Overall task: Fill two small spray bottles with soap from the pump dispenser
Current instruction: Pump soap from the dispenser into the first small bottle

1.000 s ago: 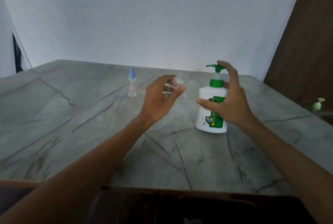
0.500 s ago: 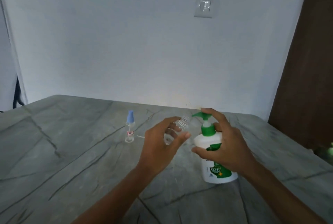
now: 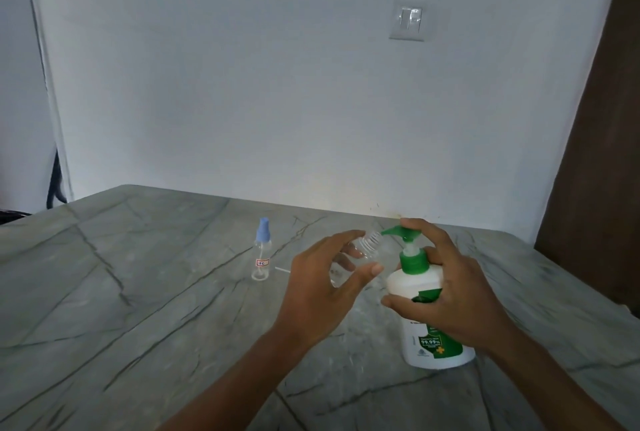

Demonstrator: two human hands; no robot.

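A white soap dispenser with a green pump head stands on the grey stone table at the right. My right hand grips its body, with a finger on top of the pump. My left hand holds a small clear bottle without a cap, tilted, its threaded neck just under the green nozzle. A second small spray bottle with a blue cap and a red-edged label stands upright further left on the table.
A thin white tube lies on the table beside the capped bottle. A white wall with a light switch rises behind the table. A brown wooden panel stands at the right.
The view has tilted up, showing more wall. My left hand has brought the open bottle's neck closer to the nozzle. My right hand stays on the dispenser.
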